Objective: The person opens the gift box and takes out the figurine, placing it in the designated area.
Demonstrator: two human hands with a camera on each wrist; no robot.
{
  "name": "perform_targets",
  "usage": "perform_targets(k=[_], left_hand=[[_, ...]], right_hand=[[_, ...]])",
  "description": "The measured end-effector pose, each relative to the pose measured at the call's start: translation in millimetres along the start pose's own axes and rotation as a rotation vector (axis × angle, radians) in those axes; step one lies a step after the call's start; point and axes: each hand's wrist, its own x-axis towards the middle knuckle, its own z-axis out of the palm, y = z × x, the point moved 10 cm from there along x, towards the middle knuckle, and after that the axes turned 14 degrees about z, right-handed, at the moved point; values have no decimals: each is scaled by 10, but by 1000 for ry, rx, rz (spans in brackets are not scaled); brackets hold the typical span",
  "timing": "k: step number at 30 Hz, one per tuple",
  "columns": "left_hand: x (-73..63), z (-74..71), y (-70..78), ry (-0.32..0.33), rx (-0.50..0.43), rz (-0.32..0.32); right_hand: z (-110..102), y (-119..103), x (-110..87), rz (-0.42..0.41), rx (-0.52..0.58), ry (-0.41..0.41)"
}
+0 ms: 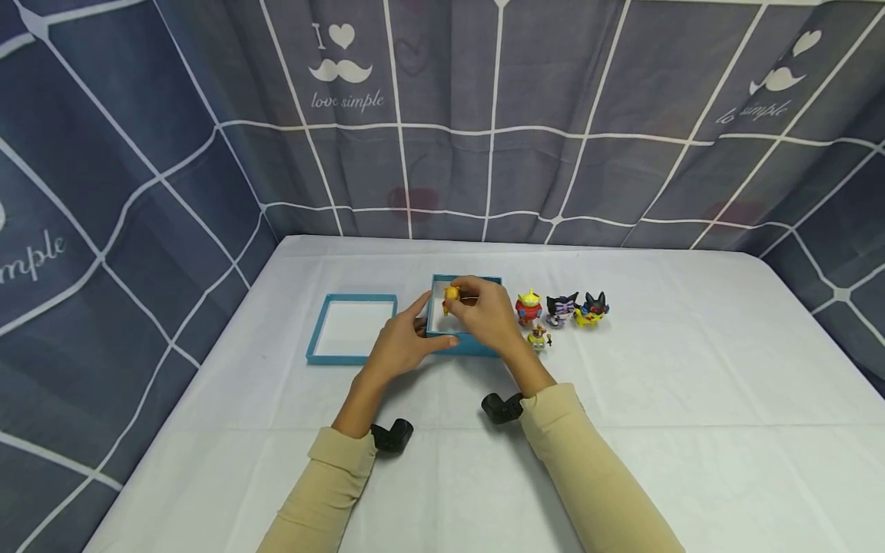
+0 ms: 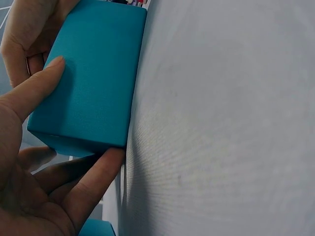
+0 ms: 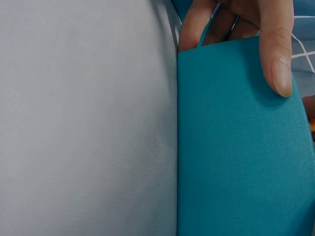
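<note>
A teal open-topped box (image 1: 470,347) with a pale inside stands on the white-covered table. My left hand (image 1: 401,342) grips its near left corner. In the left wrist view the left thumb (image 2: 47,81) lies on the box's front wall (image 2: 98,73), while the fingers touch its side. Over the box's opening, my right hand (image 1: 492,313) pinches a small yellow-and-red figurine (image 1: 452,293) between thumb and fingers. In the right wrist view the box wall (image 3: 236,137) fills much of the picture and hides most of the figurine.
Left of the box lies a shallow teal lid (image 1: 316,330), white inside. To the right stand a red figurine (image 1: 528,309), a purple-black one (image 1: 561,309) and a yellow-black one (image 1: 591,311). A smaller figurine (image 1: 538,338) is in front of them. Grey checked curtains (image 1: 442,177) surround the table.
</note>
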Motion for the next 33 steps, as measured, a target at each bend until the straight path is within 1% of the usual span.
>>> perform_targets(k=[5,8,11,15,17,23,26,31,33], left_hand=[[-5,-3,8,2,-7,7],[-15,-4,-8,3,-15,-3],[-15,0,-21,-2,-18,-9],[-9,-8,-2,1,-26,1],[-8,-15,9,6,-34,5],[0,7,4,4,-51,7],[0,7,-16,8,-40,-3],[-2,-4,-38,4,-24,-23],[-2,-6,-48,2,-32,-34]], right_hand=[[0,-12,-15,-18,21,5],[-2,-18,-28,-35,39,10],[-40,-45,-50,-71,62,48],[-97,-98,-75,-135,87,107],[-107,-106,-78,-153,97,119],[-123,-110,-97,-150,102,125],[-156,-153,-104,-152,139,125],[-268,-295,-111,-145,221,128],[-313,-448,-166,-135,225,113]])
